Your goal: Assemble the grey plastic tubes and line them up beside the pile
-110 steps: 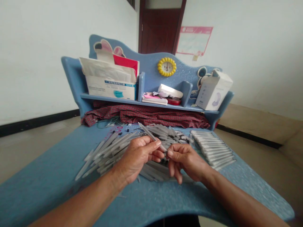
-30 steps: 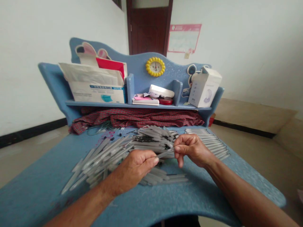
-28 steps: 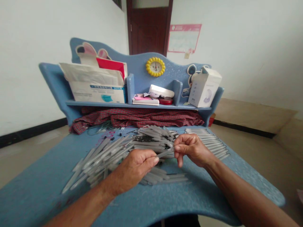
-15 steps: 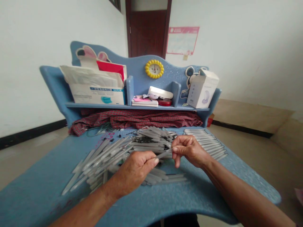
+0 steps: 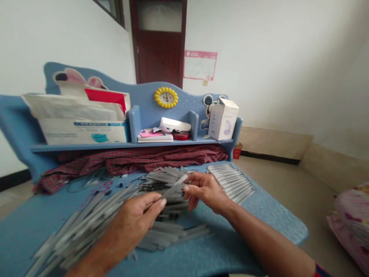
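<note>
The left hand pinches a tube between thumb and forefinger; the tube's long axis slants ahead and rightward from that grip. Its far end lies just beside the right hand's half-curled fingers, thumb parted; whether they touch it, I cannot tell.

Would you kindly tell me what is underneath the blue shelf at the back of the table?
A crumpled red checked cloth lies on the table beneath the shelf. Whatever may be behind or under that cloth is covered and cannot be seen.
</note>
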Demonstrator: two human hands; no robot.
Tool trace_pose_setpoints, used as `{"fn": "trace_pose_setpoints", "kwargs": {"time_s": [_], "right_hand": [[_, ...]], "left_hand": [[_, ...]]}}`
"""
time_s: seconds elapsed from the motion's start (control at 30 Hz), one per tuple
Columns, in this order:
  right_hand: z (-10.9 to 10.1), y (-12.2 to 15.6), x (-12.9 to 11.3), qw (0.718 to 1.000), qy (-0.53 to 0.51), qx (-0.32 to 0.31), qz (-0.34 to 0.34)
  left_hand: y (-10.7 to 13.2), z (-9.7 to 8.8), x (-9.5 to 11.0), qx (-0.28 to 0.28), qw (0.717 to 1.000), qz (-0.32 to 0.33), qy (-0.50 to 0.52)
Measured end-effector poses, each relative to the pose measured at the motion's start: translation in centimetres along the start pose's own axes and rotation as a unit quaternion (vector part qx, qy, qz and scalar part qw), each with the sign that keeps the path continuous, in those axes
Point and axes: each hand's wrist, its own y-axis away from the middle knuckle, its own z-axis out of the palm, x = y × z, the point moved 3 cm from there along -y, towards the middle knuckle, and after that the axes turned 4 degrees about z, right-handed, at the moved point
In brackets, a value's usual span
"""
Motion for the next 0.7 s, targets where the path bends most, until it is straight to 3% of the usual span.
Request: {"fn": "trace_pose_setpoints", "kwargs": {"time_s": [0.17, 0.37, 0.47, 0.6, 0.67, 0.7], "right_hand": [[2.2, 0.5, -0.1, 0.992, -0.083, -0.094, 0.034], [2.2, 0.4, -1.1, 0.992, -0.101, -0.072, 0.004], [1.2, 0.9, -3.5, 0.999, -0.009, 0.007, -0.050], [-0.4, 2.7, -7.8, 0.974, 0.172, 0.072, -0.132], [-1.6, 3.4, -9.5, 0.941, 0.290, 0.098, -0.144], [-2.4, 3.6, -10.1, 0.903, 0.383, 0.125, -0.152]], "left_hand": [[0.3, 0.9, 1.0, -0.020, 0.999, 0.020, 0.027], [0.7, 1.3, 1.6, -0.069, 0.996, 0.012, 0.062], [0.7, 1.0, 1.5, -0.050, 0.997, 0.022, 0.053], [0.4, 0.5, 0.6, 0.028, 0.999, 0.005, 0.033], [0.3, 0.3, 0.4, 0.050, 0.999, 0.000, 0.022], [0.3, 0.3, 0.5, 0.052, 0.999, 0.004, 0.016]]}}
